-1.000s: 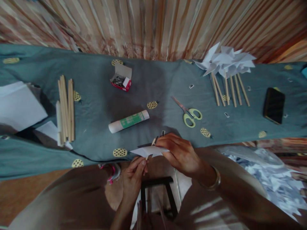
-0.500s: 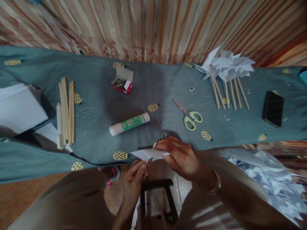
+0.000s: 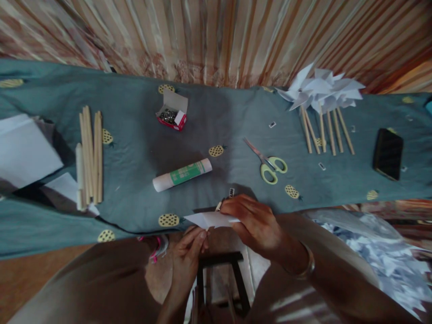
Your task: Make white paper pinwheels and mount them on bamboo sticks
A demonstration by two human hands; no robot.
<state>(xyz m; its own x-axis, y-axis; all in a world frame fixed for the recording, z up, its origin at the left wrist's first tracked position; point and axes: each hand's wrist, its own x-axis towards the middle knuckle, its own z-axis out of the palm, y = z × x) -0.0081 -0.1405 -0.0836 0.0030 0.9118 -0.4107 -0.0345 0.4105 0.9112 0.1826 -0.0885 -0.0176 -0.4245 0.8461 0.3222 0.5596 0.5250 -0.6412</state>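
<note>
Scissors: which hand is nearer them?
Right. The right hand, holding the folded paper, lies just below the scissors; the left hand, pinching a wooden stick, is farther down-left.

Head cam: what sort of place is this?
Probably a home craft table, not a workshop: a pineapple-print cloth over the table with a curtain behind, finished paper pinwheels on sticks, plus glue stick and scissors. The left hand and right hand hold a folded white paper.

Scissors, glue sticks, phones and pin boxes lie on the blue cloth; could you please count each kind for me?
Scissors: 1
Glue stick: 1
Phone: 1
Pin box: 1
Total: 4
</note>
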